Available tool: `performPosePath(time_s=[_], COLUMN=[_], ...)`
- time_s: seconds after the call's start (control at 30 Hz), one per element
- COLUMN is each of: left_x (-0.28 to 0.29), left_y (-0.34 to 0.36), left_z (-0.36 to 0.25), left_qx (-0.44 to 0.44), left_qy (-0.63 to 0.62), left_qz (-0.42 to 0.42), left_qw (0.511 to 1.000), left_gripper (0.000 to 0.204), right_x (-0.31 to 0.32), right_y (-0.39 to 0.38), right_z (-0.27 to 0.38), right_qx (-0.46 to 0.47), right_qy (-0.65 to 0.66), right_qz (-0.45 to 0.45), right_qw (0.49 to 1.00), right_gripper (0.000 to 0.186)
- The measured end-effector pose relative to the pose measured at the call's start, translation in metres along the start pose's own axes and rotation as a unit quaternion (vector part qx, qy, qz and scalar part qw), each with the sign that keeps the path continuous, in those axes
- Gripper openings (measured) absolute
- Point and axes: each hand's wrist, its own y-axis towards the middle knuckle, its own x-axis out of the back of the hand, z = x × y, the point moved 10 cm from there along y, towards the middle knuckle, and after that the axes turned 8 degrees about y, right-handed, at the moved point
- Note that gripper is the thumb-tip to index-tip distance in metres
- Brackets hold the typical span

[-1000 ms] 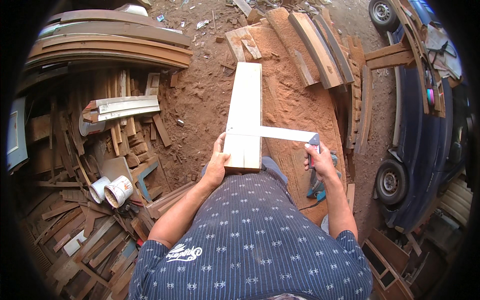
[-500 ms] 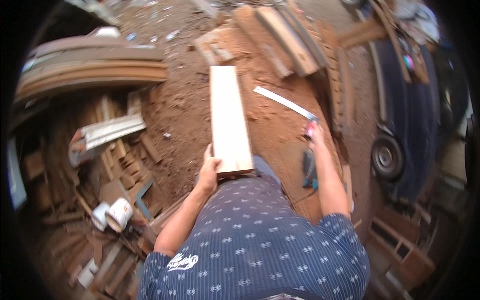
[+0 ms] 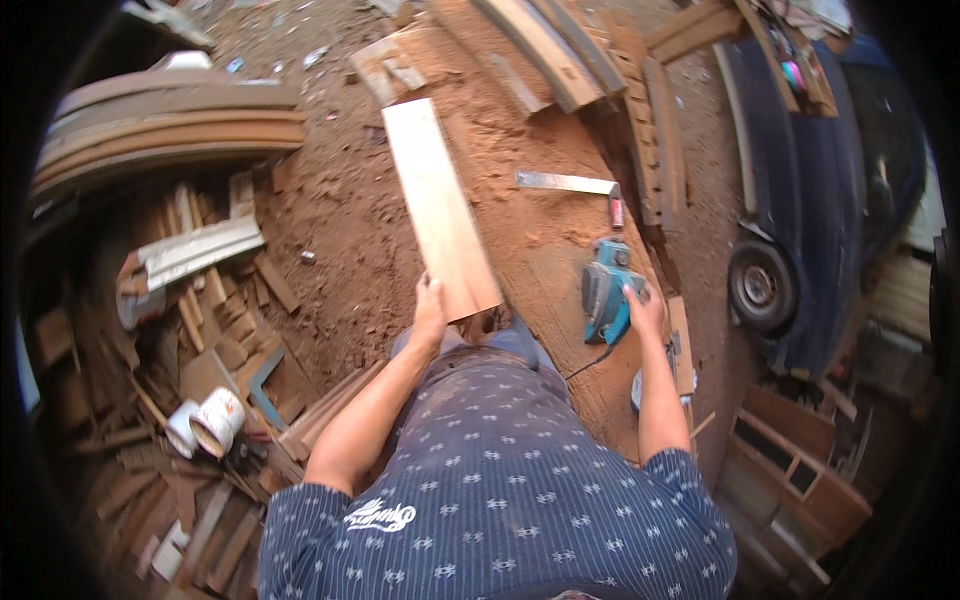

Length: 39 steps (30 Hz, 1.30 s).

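A long pale wooden plank [image 3: 440,205] lies lengthwise on a sawdust-covered bench [image 3: 540,250]. My left hand [image 3: 430,312] grips the plank's near left corner. My right hand [image 3: 645,308] rests on the handle end of a teal electric planer [image 3: 605,290] that sits on the bench to the right of the plank. A metal try square [image 3: 570,183] with a red-marked stock lies flat on the bench beyond the planer, apart from both hands.
Heaps of wood offcuts and curved boards [image 3: 170,120] fill the ground to my left, with two white paint tins [image 3: 205,425] among them. More planks [image 3: 560,50] lie at the bench's far end. A dark blue vehicle with a wheel [image 3: 760,285] stands to the right.
My right hand has laid the try square down on the bench and moved back onto the planer. My left hand stays on the plank's near end. The view has tilted.
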Motion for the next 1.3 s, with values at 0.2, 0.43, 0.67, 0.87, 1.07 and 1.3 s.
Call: performPosePath(time_s=[0.2,0.43,0.67,0.87,1.07,1.3], left_x=[-0.041,-0.05,-0.056,-0.089,-0.116,-0.127], left_y=[-0.005,-0.034,-0.045,-0.065,-0.071,-0.042], left_z=[-0.026,-0.194,-0.135,-0.027,-0.012,0.034], left_qx=[0.057,-0.09,-0.021,-0.189,-0.072,-0.176], left_qy=[-0.092,-0.145,-0.134,0.24,0.284,0.2], left_qz=[0.054,0.11,-0.069,-0.18,-0.153,-0.198], left_qw=[0.993,0.979,0.988,0.935,0.944,0.943], left_gripper=[0.049,0.059,0.027,0.081,0.093,0.092], right_x=[-0.018,-0.025,0.014,-0.076,-0.138,-0.132], right_y=[-0.037,-0.028,0.044,0.174,0.198,0.204], right_z=[-0.047,-0.031,0.044,0.065,0.066,0.056], right_qx=[0.034,0.048,0.22,0.15,0.132,0.119], right_qy=[0.045,0.047,0.013,-0.143,-0.248,-0.302], right_qz=[0.106,0.132,-0.076,0.054,0.063,0.085], right_qw=[0.993,0.989,0.972,0.977,0.958,0.942], right_gripper=[0.056,0.051,0.059,0.064,0.059,0.057])
